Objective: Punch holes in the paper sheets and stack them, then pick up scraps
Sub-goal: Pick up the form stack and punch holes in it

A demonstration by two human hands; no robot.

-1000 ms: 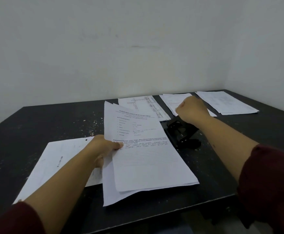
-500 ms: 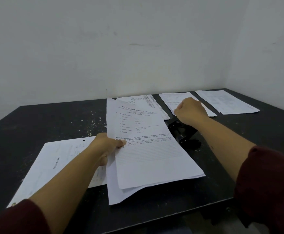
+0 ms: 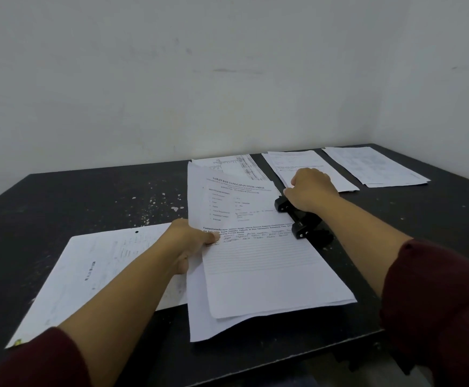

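My left hand pinches the left edge of a small bundle of printed paper sheets in the middle of the black table. The bundle's right edge sits inside the slot of a black hole punch. My right hand lies fisted on top of the punch's lever. A punched sheet stack with one visible hole lies flat at the left, partly under my left forearm. Small white paper scraps speckle the table behind my left hand.
Three more piles of printed sheets lie along the back: one behind the held bundle, one behind my right hand, one at the far right corner. The table's front edge is close below the bundle. Walls close in behind and right.
The paper bundle has slid right, and its right edge now sits in the punch slot. My right hand stays on the punch lever.
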